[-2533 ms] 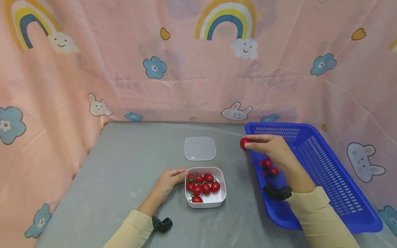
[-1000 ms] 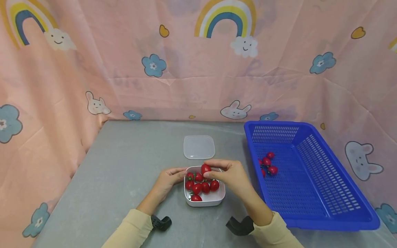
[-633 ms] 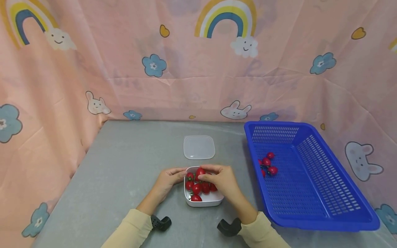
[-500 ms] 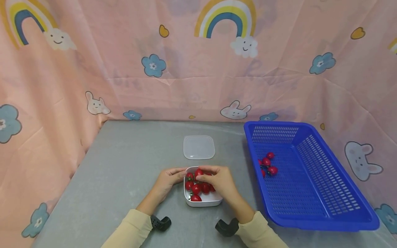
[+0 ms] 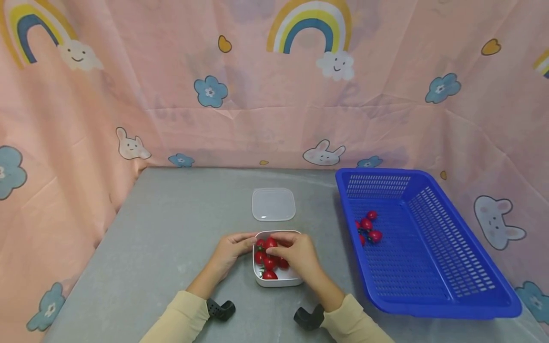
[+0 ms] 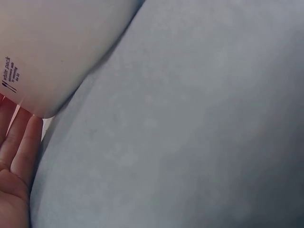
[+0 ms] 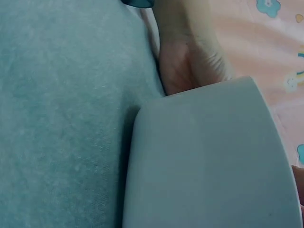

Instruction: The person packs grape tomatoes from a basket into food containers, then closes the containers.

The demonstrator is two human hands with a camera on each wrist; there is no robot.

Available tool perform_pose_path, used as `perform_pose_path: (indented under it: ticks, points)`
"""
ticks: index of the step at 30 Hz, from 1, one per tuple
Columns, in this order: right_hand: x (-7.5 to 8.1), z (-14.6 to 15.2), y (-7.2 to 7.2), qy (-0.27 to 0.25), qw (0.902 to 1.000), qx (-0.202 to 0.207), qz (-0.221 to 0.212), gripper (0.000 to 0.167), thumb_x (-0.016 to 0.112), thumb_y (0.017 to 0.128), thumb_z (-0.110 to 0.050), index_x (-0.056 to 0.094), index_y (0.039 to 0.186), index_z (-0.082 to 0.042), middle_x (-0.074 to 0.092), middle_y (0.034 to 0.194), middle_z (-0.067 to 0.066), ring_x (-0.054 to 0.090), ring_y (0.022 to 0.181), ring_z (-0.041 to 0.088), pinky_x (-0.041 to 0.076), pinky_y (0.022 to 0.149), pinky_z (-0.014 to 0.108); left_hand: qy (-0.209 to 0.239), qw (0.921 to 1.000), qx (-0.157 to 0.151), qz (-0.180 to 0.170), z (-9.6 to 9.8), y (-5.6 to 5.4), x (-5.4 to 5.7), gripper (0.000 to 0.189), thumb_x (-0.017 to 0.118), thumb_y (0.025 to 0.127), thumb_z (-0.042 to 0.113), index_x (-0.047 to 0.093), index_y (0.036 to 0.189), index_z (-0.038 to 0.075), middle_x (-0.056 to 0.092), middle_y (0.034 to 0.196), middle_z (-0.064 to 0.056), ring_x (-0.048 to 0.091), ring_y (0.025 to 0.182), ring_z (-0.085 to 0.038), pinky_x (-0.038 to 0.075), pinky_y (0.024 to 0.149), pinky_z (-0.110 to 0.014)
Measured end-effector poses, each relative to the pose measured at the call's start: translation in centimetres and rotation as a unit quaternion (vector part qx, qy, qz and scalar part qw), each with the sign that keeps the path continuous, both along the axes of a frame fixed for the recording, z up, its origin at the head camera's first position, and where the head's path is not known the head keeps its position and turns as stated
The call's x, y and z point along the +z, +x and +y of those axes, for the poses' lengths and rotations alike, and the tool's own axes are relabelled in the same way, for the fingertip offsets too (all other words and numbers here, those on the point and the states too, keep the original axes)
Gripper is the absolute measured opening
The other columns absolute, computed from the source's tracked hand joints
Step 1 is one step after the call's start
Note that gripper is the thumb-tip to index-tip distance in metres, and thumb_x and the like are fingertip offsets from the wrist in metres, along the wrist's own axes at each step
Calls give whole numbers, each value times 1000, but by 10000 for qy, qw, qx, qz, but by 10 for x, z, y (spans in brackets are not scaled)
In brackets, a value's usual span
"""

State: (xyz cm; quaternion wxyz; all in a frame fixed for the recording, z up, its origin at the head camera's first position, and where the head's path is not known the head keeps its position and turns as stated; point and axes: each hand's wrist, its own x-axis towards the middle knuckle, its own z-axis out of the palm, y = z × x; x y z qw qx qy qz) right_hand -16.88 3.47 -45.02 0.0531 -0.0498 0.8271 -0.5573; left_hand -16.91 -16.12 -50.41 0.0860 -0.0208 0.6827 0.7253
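A white plastic box (image 5: pixel 280 282) holding several red cherry tomatoes (image 5: pixel 269 275) sits near the front middle of the table. My left hand (image 5: pixel 229 252) grips its back left corner, thumb on the left wall; in the left wrist view fingers (image 6: pixel 26 147) lie against the box wall (image 6: pixel 57 52) with small print. My right hand (image 5: pixel 300 257) reaches over the box's right side, pinching a cherry tomato (image 5: pixel 270 242) between thumb and index finger, low among the others. The hand covers some of the tomatoes. In the right wrist view the box (image 7: pixel 204 156) hides most of that hand.
A blue perforated basket (image 5: pixel 433 305) stands on the right of the grey table (image 5: pixel 184 214), with several cherry tomatoes (image 5: pixel 375 236) at its left side. A translucent lid (image 5: pixel 273 205) lies behind the box. A pink printed cloth (image 5: pixel 266 109) hangs behind the table.
My right hand has carried a cherry tomato from above the basket leftward to the box, then lowered it among the others. My left hand has stayed at the box.
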Motion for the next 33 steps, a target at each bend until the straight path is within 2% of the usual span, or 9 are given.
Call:
perform_pose_path:
  ticks: [4,11,15,20,23,27,30,33]
  points:
    - [0,-2,2,213,9997,-9,156,31,87,70,-8,79,99,-4,78,97,11,72,91,19,54,73,20,4,10000,-41,17,0,0,0,38,67,93,13,64,122,-11,73,115,-13,69,92,-1,55,87,-21]
    - [3,-4,6,632,9966,281,455,33,88,70,-7,78,101,-1,77,100,14,72,93,23,59,80,34,-4,10000,-42,17,-1,-1,-1,38,67,94,13,64,122,-12,74,114,-13,68,92,0,55,87,-21]
    - [1,-4,4,383,9984,213,347,33,88,70,-7,78,101,-1,77,99,14,73,93,22,59,79,31,-22,10000,21,23,0,0,0,37,68,94,14,65,120,-11,76,110,-7,69,91,-1,55,86,-21]
    - [5,2,3,13,9998,-101,177,32,87,72,-9,78,102,-2,77,101,14,72,95,24,59,82,30,-26,10000,89,31,1,1,0,35,68,93,14,67,119,-10,76,107,-4,69,90,-2,56,84,-21]
    - [18,9,8,-151,9996,-229,113,31,86,75,-10,78,104,-1,76,104,15,72,100,27,59,83,30,-27,10000,61,-11,1,1,-1,36,68,93,13,66,120,-11,76,108,-5,68,89,-1,55,85,-21]
    - [48,23,21,-511,9985,-179,98,31,84,77,-9,77,106,-1,75,109,14,71,108,28,58,84,27,-18,10000,30,-70,1,1,-2,36,68,93,12,65,120,-11,76,110,-7,68,89,-1,55,85,-21]
    - [71,36,27,-528,9984,-144,147,32,84,78,-9,76,109,-2,75,113,14,71,108,25,58,83,25,43,10000,46,-69,1,1,-1,37,67,93,12,64,121,-12,75,111,-8,69,89,-1,55,85,-21]
    - [89,50,27,-310,9992,-186,165,33,83,80,-13,76,111,-6,74,115,12,72,106,20,58,84,25,72,9999,51,-62,0,0,-1,37,67,93,11,64,121,-13,75,111,-9,69,89,-1,55,86,-21]
